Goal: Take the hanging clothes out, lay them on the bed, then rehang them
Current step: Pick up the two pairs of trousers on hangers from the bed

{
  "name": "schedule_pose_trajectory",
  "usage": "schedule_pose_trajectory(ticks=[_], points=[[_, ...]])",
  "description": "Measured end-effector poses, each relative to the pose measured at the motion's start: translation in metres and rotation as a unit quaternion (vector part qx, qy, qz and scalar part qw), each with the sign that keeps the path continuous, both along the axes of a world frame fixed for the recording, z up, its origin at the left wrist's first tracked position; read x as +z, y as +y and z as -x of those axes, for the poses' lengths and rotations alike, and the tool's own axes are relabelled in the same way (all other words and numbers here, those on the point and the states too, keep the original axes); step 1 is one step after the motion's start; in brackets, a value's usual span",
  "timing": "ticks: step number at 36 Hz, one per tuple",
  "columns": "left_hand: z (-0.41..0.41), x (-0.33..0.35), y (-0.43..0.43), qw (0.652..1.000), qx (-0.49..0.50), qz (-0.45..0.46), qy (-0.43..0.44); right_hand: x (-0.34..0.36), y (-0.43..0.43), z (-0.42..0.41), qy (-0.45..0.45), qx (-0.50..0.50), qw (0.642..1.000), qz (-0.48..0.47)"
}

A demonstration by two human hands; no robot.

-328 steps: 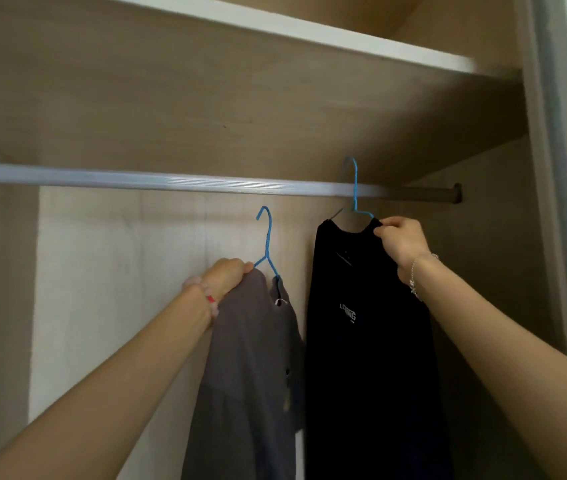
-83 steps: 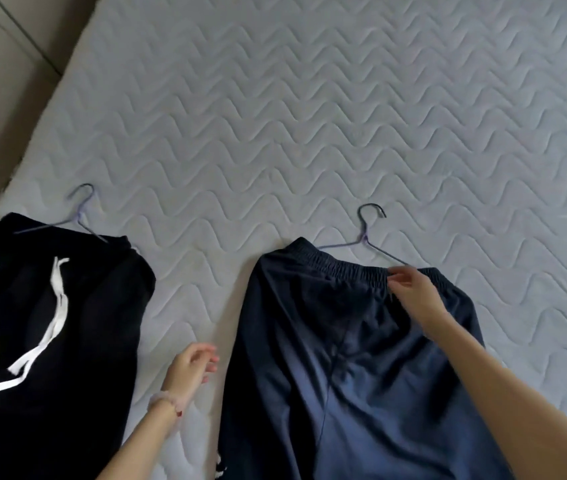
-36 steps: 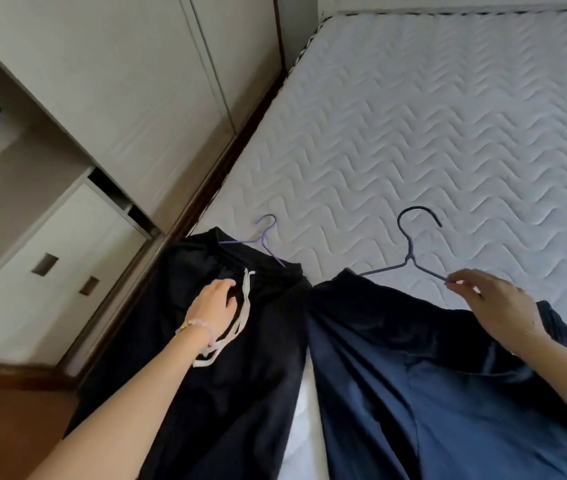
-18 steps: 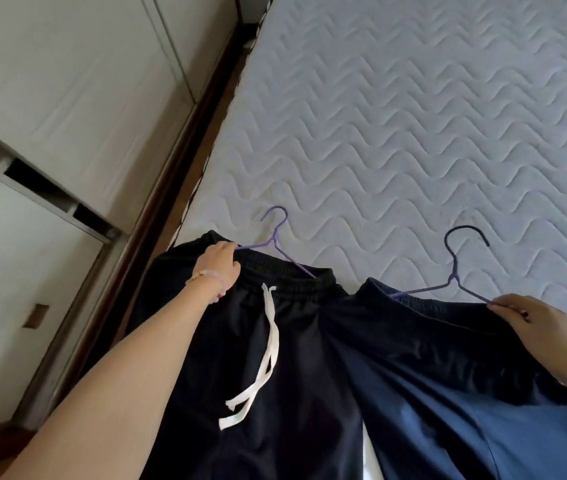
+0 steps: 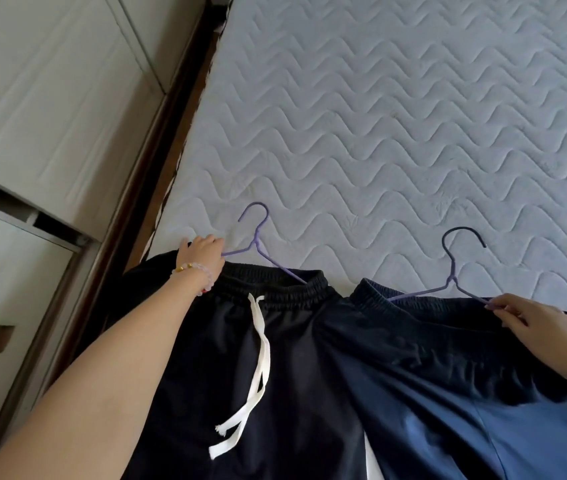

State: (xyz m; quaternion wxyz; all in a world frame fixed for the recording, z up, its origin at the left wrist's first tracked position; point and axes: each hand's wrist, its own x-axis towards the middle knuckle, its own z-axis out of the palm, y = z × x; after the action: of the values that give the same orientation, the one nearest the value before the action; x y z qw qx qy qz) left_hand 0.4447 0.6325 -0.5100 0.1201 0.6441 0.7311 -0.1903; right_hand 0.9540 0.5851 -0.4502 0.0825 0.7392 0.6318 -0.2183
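at the near left edge of the bed [image 5: 379,116], the left hand [image 5: 202,252] curls its fingers round the left arm of the purple hanger [image 5: 257,237] in the black trousers [image 5: 292,375], which lie flat. close beside them on the right lie the navy trousers [image 5: 431,375], and the right hand [image 5: 531,327] pinches the right arm of their dark-hooked hanger [image 5: 452,271]. laying out looks done for these two, and the grips suggest pick-up; rehanging in the wardrobe [image 5: 50,98] at left remains.
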Motion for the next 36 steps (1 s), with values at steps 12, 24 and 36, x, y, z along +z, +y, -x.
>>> schedule_pose_trajectory(ticks=[12,24,36], points=[[0.007,0.092,-0.053,0.991,-0.039,-0.093,-0.087,0.076,-0.014,0.009,-0.001,-0.006,1.000,0.014],[0.002,0.244,-0.139,0.980,0.008,-0.180,-0.084,0.209,-0.037,0.035,0.034,0.057,0.993,-0.097],[0.025,0.439,-0.257,0.936,0.120,-0.331,-0.025,0.385,-0.045,0.070,0.102,0.183,0.943,-0.257]])
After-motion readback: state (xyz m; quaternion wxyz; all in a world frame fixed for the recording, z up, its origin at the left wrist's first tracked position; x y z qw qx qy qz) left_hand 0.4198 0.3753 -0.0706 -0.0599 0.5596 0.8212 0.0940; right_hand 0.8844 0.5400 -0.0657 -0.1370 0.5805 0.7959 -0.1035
